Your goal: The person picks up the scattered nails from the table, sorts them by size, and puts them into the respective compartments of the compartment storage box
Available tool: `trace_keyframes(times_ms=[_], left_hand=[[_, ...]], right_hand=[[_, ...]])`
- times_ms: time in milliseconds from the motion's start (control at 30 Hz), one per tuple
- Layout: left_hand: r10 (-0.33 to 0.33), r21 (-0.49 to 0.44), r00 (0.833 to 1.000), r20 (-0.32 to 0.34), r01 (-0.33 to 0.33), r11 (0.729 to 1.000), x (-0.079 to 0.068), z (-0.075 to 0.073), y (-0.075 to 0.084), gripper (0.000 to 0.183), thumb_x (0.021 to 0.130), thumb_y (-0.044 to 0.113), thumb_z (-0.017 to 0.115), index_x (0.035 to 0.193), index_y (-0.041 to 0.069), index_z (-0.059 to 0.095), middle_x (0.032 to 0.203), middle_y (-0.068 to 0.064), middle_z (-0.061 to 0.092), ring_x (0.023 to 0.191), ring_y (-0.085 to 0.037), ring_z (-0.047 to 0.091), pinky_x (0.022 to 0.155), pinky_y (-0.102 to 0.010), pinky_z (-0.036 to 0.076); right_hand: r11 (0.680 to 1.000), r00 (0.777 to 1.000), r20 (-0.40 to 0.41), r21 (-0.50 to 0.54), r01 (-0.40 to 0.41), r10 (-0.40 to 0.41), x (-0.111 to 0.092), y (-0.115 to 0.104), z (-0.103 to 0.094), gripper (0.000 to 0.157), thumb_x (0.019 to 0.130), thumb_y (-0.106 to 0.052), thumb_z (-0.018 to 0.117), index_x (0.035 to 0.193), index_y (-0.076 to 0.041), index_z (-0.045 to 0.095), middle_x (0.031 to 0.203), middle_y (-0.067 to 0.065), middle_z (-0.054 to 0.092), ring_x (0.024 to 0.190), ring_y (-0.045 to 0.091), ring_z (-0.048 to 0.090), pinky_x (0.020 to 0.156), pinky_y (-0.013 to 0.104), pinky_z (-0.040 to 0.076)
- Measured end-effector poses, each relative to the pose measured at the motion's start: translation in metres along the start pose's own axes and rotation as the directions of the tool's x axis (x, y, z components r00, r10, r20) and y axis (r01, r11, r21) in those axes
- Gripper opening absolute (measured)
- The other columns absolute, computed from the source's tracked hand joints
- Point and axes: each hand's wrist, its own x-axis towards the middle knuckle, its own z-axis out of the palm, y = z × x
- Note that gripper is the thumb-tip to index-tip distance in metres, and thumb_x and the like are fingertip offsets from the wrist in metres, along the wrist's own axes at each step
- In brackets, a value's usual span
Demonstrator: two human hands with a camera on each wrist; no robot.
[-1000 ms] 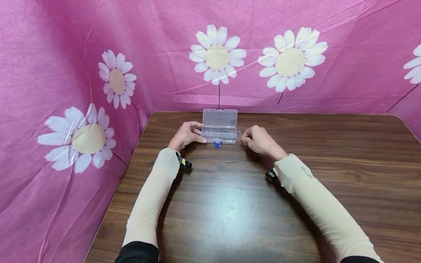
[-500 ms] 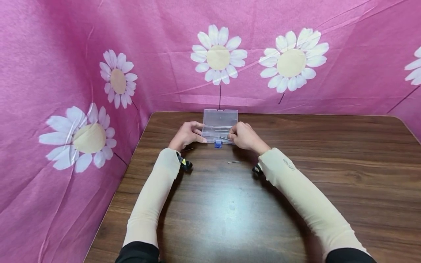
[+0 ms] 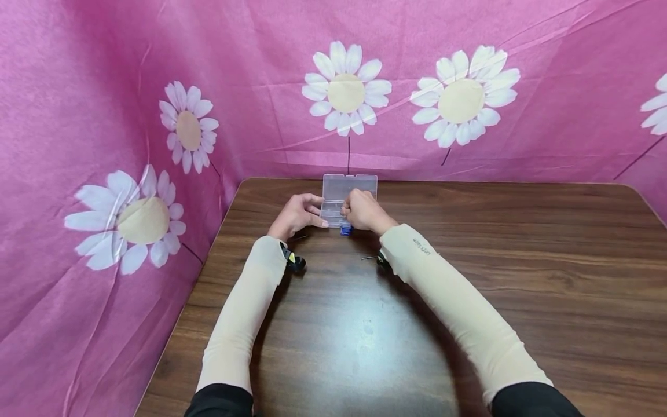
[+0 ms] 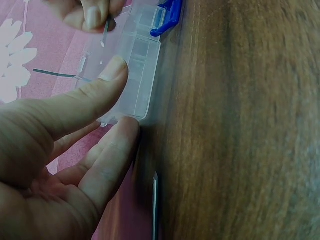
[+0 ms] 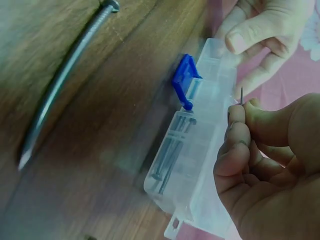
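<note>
A clear plastic compartment box stands with its lid raised at the table's far side. Its blue latch hangs unfastened at the front. My left hand holds the box's left end between thumb and fingers. Over the box's middle, my right hand pinches a thin nail between thumb and forefinger, its tip protruding. Several nails lie in the box's right front compartment. Another nail lies on the table in front of the box, partly hidden by the right wrist in the head view.
A thin pointed metal piece lies on the table beside the left hand. The wooden table meets a pink flowered cloth at its back and left.
My right hand has moved left from beside the box's right end to above its middle, with the nail between its fingers. The left hand and the box have stayed put.
</note>
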Motion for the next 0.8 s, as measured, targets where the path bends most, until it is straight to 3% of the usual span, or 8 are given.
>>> trace_keyframes(times_ms=[133, 400, 800], left_hand=[[-0.001, -0.001, 1.0, 0.002, 0.001, 1.0, 0.0, 0.0, 0.0, 0.069, 0.06, 0.002, 0.084, 0.123, 0.009, 0.057, 0.096, -0.017, 0.064, 0.081, -0.022, 0.062, 0.066, -0.028, 0.049], [0.001, 0.017, 1.0, 0.001, -0.001, 1.0, 0.001, -0.002, 0.0, 0.068, 0.06, 0.003, 0.084, 0.122, 0.01, 0.057, 0.096, -0.017, 0.064, 0.081, -0.022, 0.061, 0.066, -0.028, 0.049], [-0.003, -0.007, 1.0, 0.004, 0.003, 1.0, 0.0, -0.001, 0.0, 0.071, 0.06, 0.001, 0.084, 0.124, 0.006, 0.055, 0.097, -0.018, 0.064, 0.081, -0.022, 0.063, 0.068, -0.028, 0.049]], right_hand=[[0.999, 0.999, 0.023, -0.008, -0.043, 0.043, 0.005, -0.002, 0.003, 0.026, 0.085, -0.01, 0.054, 0.059, -0.011, 0.062, 0.057, -0.002, 0.055, 0.065, 0.018, 0.052, 0.064, 0.031, 0.045], [0.999, 0.999, 0.025, 0.0, -0.047, 0.047, 0.006, -0.005, 0.003, 0.024, 0.087, -0.014, 0.055, 0.067, -0.008, 0.068, 0.066, -0.002, 0.061, 0.072, 0.018, 0.055, 0.067, 0.033, 0.046], [0.999, 0.999, -0.037, 0.034, 0.023, -0.022, -0.006, 0.014, -0.016, 0.019, 0.086, -0.014, 0.059, 0.072, -0.009, 0.071, 0.066, -0.002, 0.065, 0.073, 0.019, 0.057, 0.088, 0.04, 0.039]])
